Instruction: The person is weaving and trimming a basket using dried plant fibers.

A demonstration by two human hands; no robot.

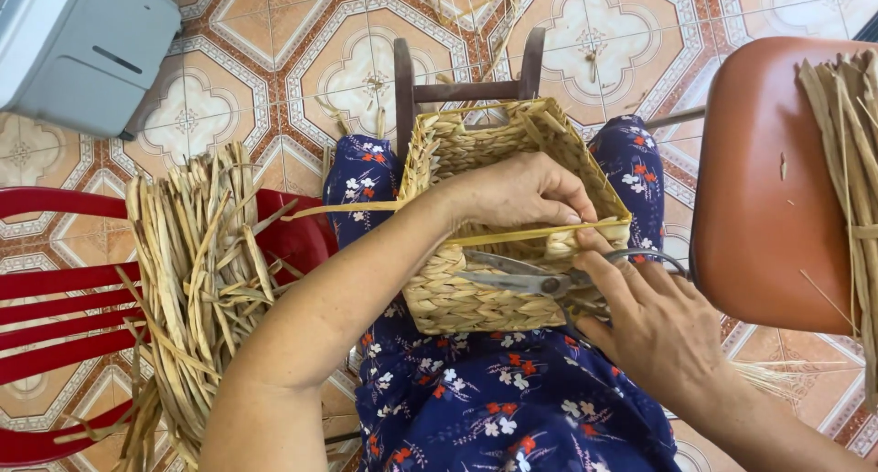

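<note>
The square woven basket (498,252) rests on the person's lap at picture centre, with the left hand (517,196) closed over its near rim pinching a flat yellow strand (540,235), and the right hand (654,321) at the basket's four o'clock gripping open scissors (526,278) against the weave. A bundle of dried leaves (197,280) lies on a red chair (55,316) at nine o'clock; a grey box-shaped case (78,47) sits at ten o'clock, its markings unreadable.
</note>
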